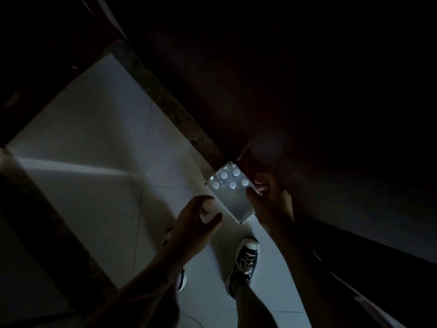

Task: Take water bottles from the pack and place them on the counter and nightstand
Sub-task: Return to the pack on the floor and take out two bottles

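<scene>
Head view is very dark. On the pale floor [99, 138] stands the pack of water bottles [230, 192], white caps up, beside a dark edge. Right hand [272, 197] grips the pack's right side. Left hand [198, 216] has its fingers curled, holding something pale; what it is I cannot tell. A dark sneaker [244, 259] stands below.

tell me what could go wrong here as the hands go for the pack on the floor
The scene is very dark, so a grab could miss the bottle caps. The right hand touches the pack only at its edge, and the left hand is off it; the pack could slide on the smooth tile floor.
</scene>
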`<state>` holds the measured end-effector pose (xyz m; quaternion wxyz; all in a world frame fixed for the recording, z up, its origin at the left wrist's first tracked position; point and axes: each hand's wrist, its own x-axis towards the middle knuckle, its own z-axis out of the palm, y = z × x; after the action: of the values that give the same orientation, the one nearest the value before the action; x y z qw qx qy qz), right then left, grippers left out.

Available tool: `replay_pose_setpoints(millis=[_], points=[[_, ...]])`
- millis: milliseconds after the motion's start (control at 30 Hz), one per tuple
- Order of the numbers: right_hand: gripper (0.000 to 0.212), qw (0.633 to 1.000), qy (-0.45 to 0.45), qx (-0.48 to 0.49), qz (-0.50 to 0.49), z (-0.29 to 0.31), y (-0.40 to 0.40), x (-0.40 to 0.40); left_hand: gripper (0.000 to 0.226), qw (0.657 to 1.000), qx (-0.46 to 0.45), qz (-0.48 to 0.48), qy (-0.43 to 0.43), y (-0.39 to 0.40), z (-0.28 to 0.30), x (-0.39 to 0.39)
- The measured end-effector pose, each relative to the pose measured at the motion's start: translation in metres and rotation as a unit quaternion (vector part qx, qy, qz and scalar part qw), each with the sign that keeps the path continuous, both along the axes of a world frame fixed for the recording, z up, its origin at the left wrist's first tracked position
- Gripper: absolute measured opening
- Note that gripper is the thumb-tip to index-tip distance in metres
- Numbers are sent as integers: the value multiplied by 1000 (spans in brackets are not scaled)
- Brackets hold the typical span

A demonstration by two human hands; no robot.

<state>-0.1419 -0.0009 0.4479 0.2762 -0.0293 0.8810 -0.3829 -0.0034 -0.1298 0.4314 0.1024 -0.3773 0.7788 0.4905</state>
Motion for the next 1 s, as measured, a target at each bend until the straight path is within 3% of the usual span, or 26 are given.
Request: replay_pose_setpoints(millis=[167,367,500,767,1000], points=[[52,998,-47,39,11,-186,0,15,62,994,6,-72,-86,-16,-176,-9],[65,999,-3,42,15,-365,-6,24,75,993,-51,-102,-25,-24,-368,-38],[62,998,46,34,20,-435,-9,32,66,986,-109,-129,14,-20,-442,-48],[70,995,67,67,41,-478,-11,34,66,988,-132,-73,45,-20,-469,-46],[63,999,43,15,-2,-367,-22,21,67,985,-123,-62,103,-39,-355,-52]])
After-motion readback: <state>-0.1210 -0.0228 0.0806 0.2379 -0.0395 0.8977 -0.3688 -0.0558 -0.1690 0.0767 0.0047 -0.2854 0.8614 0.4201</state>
